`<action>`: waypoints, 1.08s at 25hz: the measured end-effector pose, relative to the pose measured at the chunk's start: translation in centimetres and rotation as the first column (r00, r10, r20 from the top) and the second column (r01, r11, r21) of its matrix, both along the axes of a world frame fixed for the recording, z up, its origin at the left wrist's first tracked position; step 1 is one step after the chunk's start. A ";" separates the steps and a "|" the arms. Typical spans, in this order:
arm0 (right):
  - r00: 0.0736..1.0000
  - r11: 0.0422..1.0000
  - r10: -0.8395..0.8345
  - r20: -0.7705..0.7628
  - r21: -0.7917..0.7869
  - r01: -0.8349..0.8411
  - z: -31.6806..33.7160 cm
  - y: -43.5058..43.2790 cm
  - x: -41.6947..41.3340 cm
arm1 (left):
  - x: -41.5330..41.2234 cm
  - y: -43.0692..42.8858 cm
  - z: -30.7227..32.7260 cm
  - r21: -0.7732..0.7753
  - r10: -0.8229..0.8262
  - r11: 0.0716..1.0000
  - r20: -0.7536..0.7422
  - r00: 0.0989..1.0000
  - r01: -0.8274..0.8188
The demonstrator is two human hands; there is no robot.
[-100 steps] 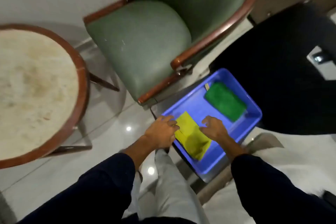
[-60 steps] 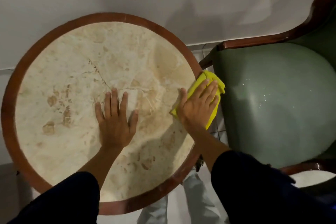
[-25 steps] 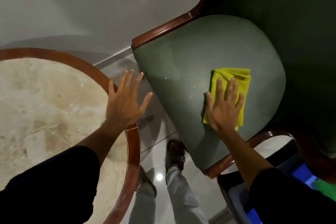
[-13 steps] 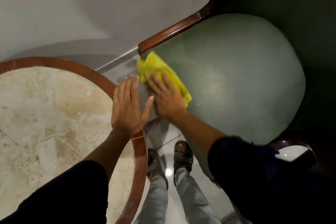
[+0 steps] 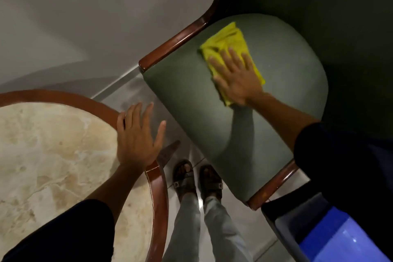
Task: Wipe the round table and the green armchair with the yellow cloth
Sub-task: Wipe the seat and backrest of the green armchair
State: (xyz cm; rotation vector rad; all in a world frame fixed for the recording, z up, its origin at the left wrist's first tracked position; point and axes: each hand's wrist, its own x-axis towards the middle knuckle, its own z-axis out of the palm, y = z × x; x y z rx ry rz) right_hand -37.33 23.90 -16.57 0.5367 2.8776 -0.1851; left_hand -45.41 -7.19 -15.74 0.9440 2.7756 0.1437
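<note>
A: Starting at the left, the left hand (image 5: 138, 138) is lying open and flat, fingers spread, gripping nothing. It's resting on the wooden rim of the table (image 5: 158, 195), fingertips poking out past the edge.

B: And under its palm?

A: The marble top is spreading away to the left of that hand. It's sitting exactly where it was half a second ago, so it's propping the person up, not working.

B: Moving right, then.

A: Sandalled feet (image 5: 196, 178) are standing below and right of the left hand, in the gap between table and armchair (image 5: 212, 130).

B: And the cloth?

A: The cloth (image 5: 230, 42) is lying on the seat, pinned under the right hand (image 5: 238, 76). That hand is pressing flat, fingers stretched out over the fabric, not curling round it. Folds are bunching out ahead of the fingertips, near the left armrest (image 5: 176, 42).

B: That's moved, hasn't it?

A: It has. Half a second back the cloth was down at the seat's front corner, right beside the left hand. Now it's sweeping up toward the backrest, well apart from that hand.

B: Meaning?

A: I'm reading it as the table being done and the seat getting covered stroke by stroke. The armrests and back are looking like what's left.

B: Far right?

A: A blue tub (image 5: 340, 240) is sitting below the right sleeve.
</note>
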 end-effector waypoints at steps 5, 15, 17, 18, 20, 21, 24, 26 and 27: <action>0.712 0.713 -0.701 -0.042 -0.013 0.701 0.6 4.4 9.4 | -0.3 0.1 0.0 -0.001 -0.038 0.999 -0.036 0.999 0.038; 0.817 0.819 0.567 0.107 0.037 -0.573 1.7 -10.2 17.9 | 0.3 0.5 1.2 -0.104 -0.063 0.992 0.038 0.997 0.067; 0.774 0.793 0.604 0.189 -0.052 -0.607 3.5 -9.6 19.7 | 1.6 1.7 2.5 -0.086 -0.092 0.992 0.066 0.994 0.097; 0.822 0.847 0.530 0.205 -0.100 -0.522 4.4 -9.7 20.4 | 2.6 2.7 3.1 -0.073 -0.145 0.986 0.076 0.986 0.151; 0.953 0.967 0.241 0.181 -0.131 -0.220 6.2 -9.8 21.3 | 4.9 5.6 4.5 -0.001 -0.270 0.962 0.128 0.954 0.272; 0.988 0.992 0.020 0.156 -0.130 0.001 6.8 -9.6 21.2 | 6.1 7.2 5.1 0.043 -0.309 0.951 0.167 0.936 0.307; 0.761 0.733 -0.570 0.310 -0.226 0.642 8.2 -8.2 19.9 | 9.3 11.5 6.2 -0.003 -0.480 0.866 0.280 0.831 0.501; 0.660 0.608 -0.619 0.425 -0.272 0.746 8.7 -7.9 18.4 | 10.6 13.7 6.5 -0.129 -0.576 0.756 0.335 0.746 0.642; 0.708 0.652 -0.574 0.411 -0.294 0.699 9.5 -7.8 17.6 | 10.9 14.5 6.9 -0.175 -0.594 0.717 0.351 0.723 0.675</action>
